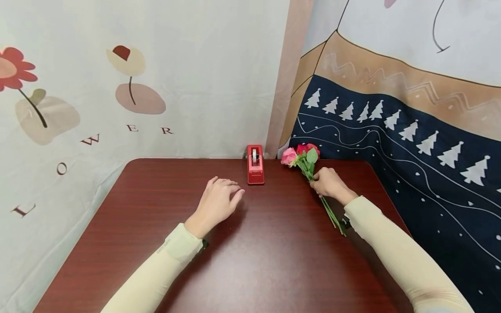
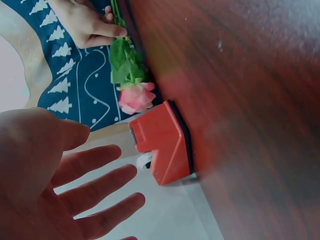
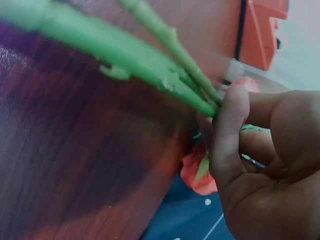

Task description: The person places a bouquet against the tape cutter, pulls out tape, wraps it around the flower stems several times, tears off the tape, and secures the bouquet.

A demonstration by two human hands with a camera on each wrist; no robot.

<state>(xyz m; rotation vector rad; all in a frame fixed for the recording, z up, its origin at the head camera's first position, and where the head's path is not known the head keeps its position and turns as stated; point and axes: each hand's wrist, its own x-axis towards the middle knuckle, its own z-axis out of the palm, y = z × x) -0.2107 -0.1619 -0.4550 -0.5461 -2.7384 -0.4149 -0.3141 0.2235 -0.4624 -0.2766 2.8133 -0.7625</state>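
Note:
My right hand (image 1: 332, 183) pinches a small bunch of roses by its green stems (image 1: 332, 214) at the back right of the table. The pink rose (image 1: 289, 156) and red rose (image 1: 312, 149) point to the back, while the stem ends reach toward the front. Thumb and fingers close round the stems (image 3: 135, 70) in the right wrist view. Left of the flowers, a red tape dispenser (image 1: 256, 173) stands at the back edge, its tape roll (image 2: 144, 161) visible. My left hand (image 1: 219, 199) hovers over the table just left of the dispenser, fingers spread and holding nothing.
The dark wood table (image 1: 250, 261) has rounded back corners. A pale printed curtain (image 1: 211, 78) hangs right behind it, and a navy cloth with white trees (image 1: 442, 191) hangs along the right side.

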